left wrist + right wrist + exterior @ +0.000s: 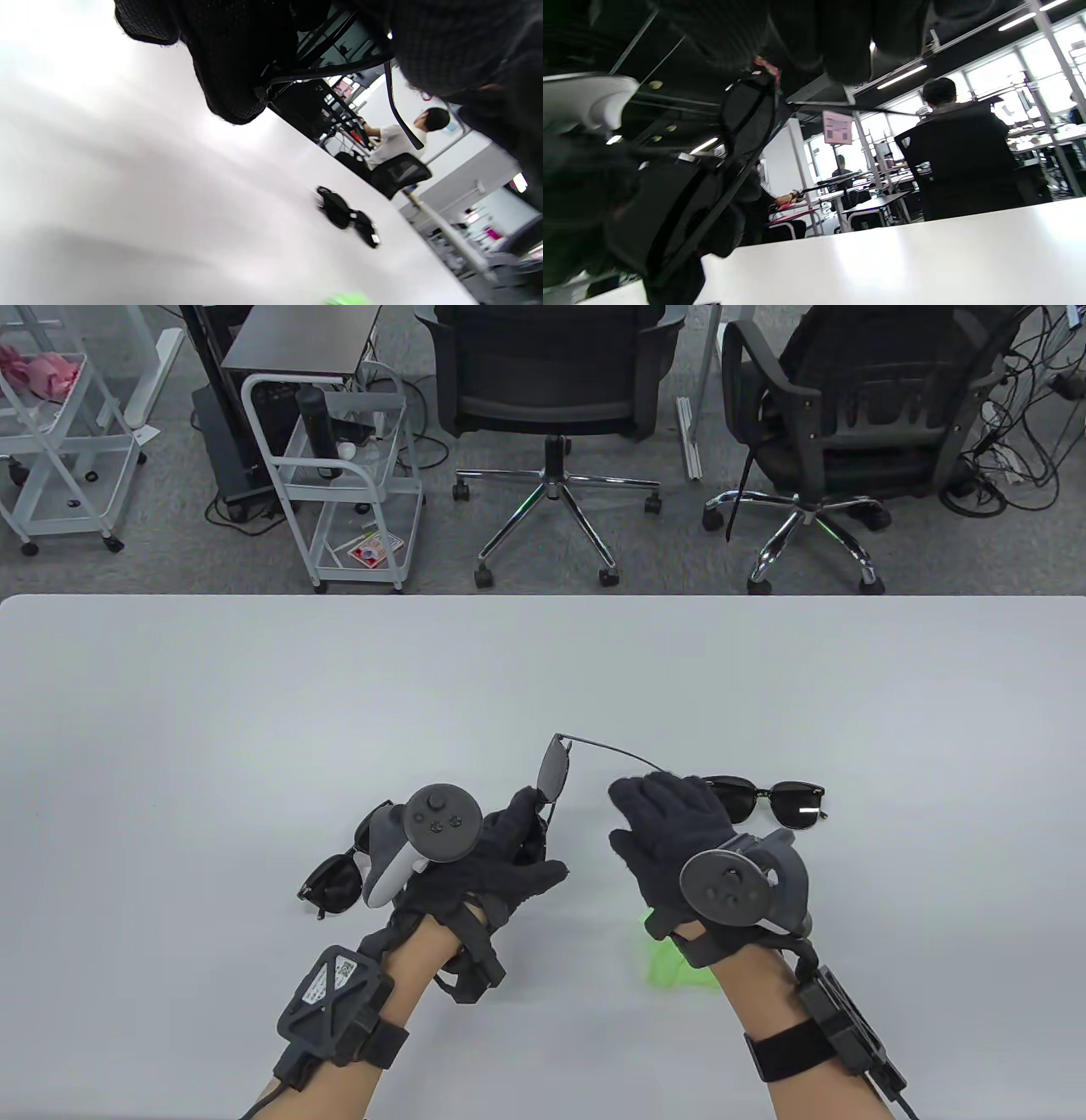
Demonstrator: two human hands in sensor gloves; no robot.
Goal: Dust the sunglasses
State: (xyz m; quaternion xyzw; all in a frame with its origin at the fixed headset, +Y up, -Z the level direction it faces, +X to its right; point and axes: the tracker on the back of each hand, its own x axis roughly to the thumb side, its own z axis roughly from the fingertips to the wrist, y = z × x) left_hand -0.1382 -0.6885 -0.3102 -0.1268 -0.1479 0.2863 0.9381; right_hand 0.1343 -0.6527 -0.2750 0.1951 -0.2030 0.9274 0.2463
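Observation:
My left hand (528, 830) grips a thin wire-framed pair of sunglasses (553, 770) by the frame and holds it off the white table (254, 712), lenses on edge. One long temple (611, 750) stretches right to the fingertips of my right hand (657, 808), whose fingers lie fairly straight beside its tip. The left wrist view shows the held frame (322, 72) right under my glove. Seen from the right wrist, the dark lens (746, 114) and the temple (882, 111) pass below my fingers. A green cloth (672, 965) lies on the table under my right wrist.
A black thick-framed pair (776, 802) lies on the table just beyond my right hand, also seen as sunglasses (348, 216) from the left wrist. Another dark pair (333, 884) lies beneath my left tracker. Office chairs (551, 390) and carts stand past the far edge.

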